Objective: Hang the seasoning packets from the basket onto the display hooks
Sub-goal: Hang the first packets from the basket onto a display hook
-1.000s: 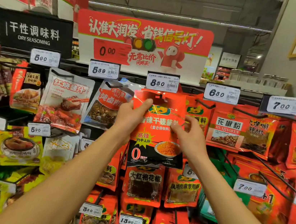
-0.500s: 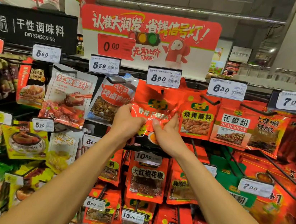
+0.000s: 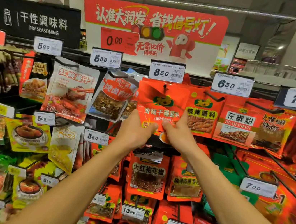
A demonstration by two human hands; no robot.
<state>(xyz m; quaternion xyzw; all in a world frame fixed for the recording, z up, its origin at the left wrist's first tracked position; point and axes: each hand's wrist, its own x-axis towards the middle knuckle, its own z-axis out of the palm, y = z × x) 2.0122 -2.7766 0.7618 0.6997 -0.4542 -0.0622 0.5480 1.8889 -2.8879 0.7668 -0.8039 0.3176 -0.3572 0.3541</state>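
Note:
An orange-red seasoning packet hangs on the display hook under the 8.50 price tag. Its punched hole sits over the black hook tip. My left hand pinches the packet's lower left part with thumb and fingers. My right hand pinches its lower right part, index finger raised along the packet's right edge. The packet's lower half is hidden behind both hands. No basket is in view.
Rows of hooks with packets fill the rack: a barbecue seasoning packet to the right, a stew spice bag to the left, red peppercorn packets below. Price tags stick out at the hook ends. A red promotion sign stands above.
The packet went from held in front of the hook to hanging on it. Both hands slid down from its top corners to its lower part.

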